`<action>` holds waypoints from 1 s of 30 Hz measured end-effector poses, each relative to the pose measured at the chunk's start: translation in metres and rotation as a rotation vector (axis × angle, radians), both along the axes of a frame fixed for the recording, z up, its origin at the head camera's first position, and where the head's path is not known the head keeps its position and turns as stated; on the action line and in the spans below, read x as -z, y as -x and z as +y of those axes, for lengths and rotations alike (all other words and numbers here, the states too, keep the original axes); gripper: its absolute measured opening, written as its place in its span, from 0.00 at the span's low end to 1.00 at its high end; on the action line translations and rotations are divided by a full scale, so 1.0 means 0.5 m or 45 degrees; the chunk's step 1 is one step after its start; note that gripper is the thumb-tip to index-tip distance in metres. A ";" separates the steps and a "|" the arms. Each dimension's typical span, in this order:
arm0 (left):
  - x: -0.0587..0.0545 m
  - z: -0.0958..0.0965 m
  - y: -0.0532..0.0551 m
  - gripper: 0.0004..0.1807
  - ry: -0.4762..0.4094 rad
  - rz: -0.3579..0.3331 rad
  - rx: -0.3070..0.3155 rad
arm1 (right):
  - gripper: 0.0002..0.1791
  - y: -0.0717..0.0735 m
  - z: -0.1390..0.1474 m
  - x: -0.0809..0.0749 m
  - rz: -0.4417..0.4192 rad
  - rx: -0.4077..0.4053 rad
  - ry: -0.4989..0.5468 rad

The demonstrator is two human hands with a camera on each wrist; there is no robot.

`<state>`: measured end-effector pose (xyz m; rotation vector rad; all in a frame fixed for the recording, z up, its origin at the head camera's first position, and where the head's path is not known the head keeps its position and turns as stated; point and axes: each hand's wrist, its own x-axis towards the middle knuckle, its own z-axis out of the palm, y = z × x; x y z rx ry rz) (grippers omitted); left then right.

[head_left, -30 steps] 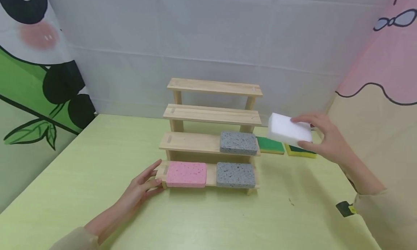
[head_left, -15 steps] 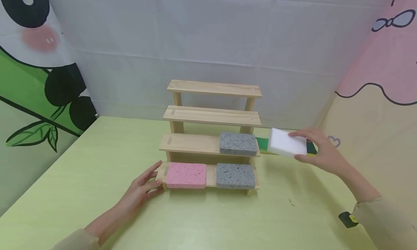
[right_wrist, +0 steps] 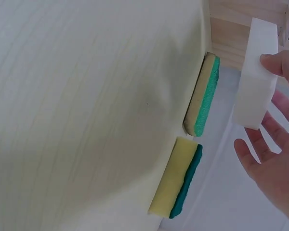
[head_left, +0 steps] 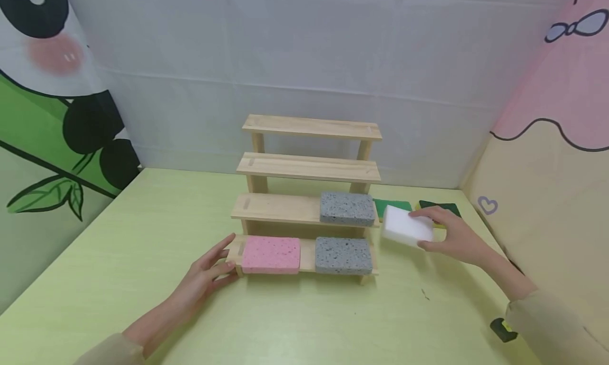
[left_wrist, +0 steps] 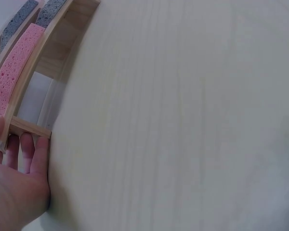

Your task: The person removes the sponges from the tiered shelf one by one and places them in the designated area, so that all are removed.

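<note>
My right hand (head_left: 452, 239) holds a white block sponge (head_left: 404, 226) by its right end, thumb and fingers on opposite edges. The sponge is raised above the table, just right of a wooden four-step stand (head_left: 273, 207). At the left end of the lowest step, my left hand (head_left: 202, 275) grips the stand; in the left wrist view its fingers (left_wrist: 26, 149) lie against the short leg. On the lowest step sit a pink sponge (head_left: 271, 255) and a grey speckled sponge (head_left: 343, 255). Another grey sponge (head_left: 347, 208) lies on the second step's right side.
Behind the right hand, a green-topped sponge (right_wrist: 202, 96) and a yellow sponge with a dark green scouring layer (right_wrist: 176, 180) lie on the table. White cloth (head_left: 309, 53) hangs behind the stand. A small dark object (head_left: 503, 330) is by the right sleeve.
My right hand has lowered the white sponge and brought it left, closer to the stand, uncovering the dark green and yellow sponge behind. The left hand stays at the stand.
</note>
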<state>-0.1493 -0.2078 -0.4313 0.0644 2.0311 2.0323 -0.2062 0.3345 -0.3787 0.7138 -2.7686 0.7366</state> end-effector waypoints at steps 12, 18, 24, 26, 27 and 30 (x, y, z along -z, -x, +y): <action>0.002 -0.002 0.002 0.38 0.008 0.023 0.014 | 0.31 0.015 -0.008 0.016 -0.089 -0.064 -0.066; 0.003 -0.004 0.003 0.38 -0.001 0.013 0.006 | 0.32 0.026 -0.009 0.025 -0.159 -0.107 -0.069; 0.003 -0.003 0.004 0.38 0.001 0.019 0.015 | 0.33 0.029 -0.010 0.034 -0.211 -0.105 -0.058; 0.004 -0.003 0.004 0.38 -0.002 0.021 0.020 | 0.33 0.030 -0.010 0.040 -0.219 -0.104 -0.053; 0.004 -0.003 0.004 0.38 -0.003 0.019 0.021 | 0.33 0.031 -0.010 0.042 -0.224 -0.104 -0.050; 0.004 -0.004 0.004 0.38 -0.004 0.019 0.025 | 0.32 0.032 -0.011 0.048 -0.236 -0.106 -0.052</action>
